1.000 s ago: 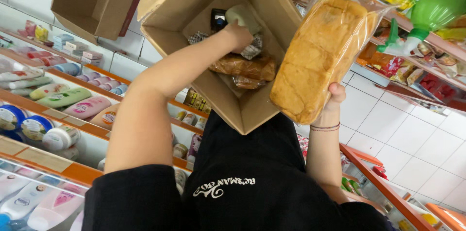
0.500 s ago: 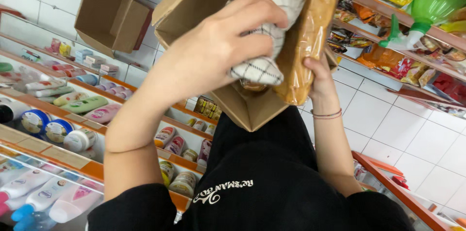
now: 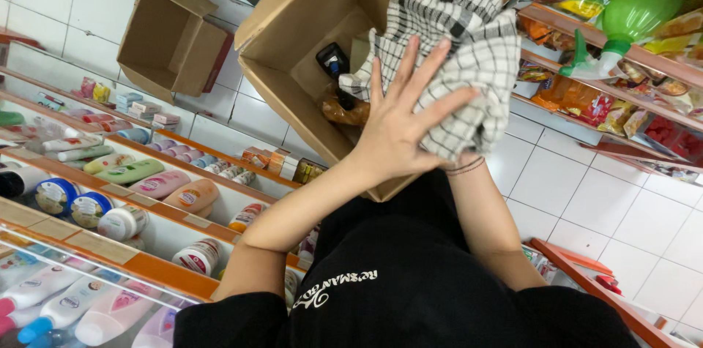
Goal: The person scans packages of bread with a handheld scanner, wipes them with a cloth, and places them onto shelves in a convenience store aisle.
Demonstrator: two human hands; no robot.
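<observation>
Your left hand (image 3: 399, 125) is spreading open, fingers splayed, pressing flat against a checked cloth (image 3: 454, 48). The cloth is draping at about 1 o'clock from that palm, over the right edge of the open box (image 3: 307, 33). Your right hand is hiding behind the cloth, so whether it is gripping cannot be told; only its wrist is showing at 5 o'clock of the cloth. Inside the box, a dark bottle (image 3: 333, 62) is lying at 10 o'clock of your left hand.

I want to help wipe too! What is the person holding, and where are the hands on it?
The left hand presses flat, fingers spread, on a checked cloth covering a bread loaf. The right hand is hidden behind it.
</observation>
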